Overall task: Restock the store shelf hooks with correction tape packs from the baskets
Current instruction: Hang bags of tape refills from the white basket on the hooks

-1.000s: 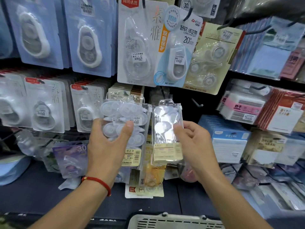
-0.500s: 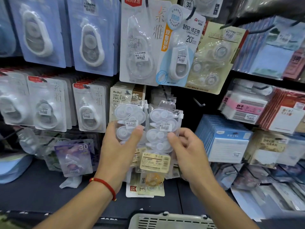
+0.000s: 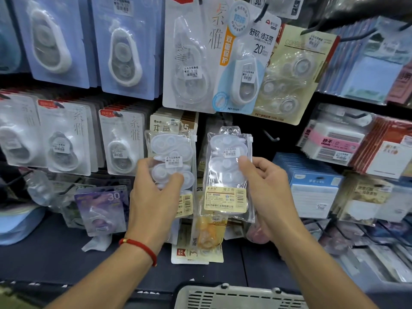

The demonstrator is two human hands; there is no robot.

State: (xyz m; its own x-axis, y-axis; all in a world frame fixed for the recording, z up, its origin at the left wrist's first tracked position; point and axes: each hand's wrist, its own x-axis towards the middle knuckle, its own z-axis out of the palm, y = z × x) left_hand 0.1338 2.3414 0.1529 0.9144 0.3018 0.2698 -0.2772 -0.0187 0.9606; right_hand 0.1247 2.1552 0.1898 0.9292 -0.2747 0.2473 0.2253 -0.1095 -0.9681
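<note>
A blue hanging card [image 3: 243, 63] reads "CORRECTION TAPE", "20" and "PET"; the purple pack [image 3: 103, 210] shows "30".

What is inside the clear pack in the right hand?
The clear pack shows white tape dispensers stacked above a yellow barcode label. The right hand covers its right edge; their count is unclear.

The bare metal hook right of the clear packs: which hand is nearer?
Right hand, just below-left of the bare hook; left hand sits farther left.
</note>
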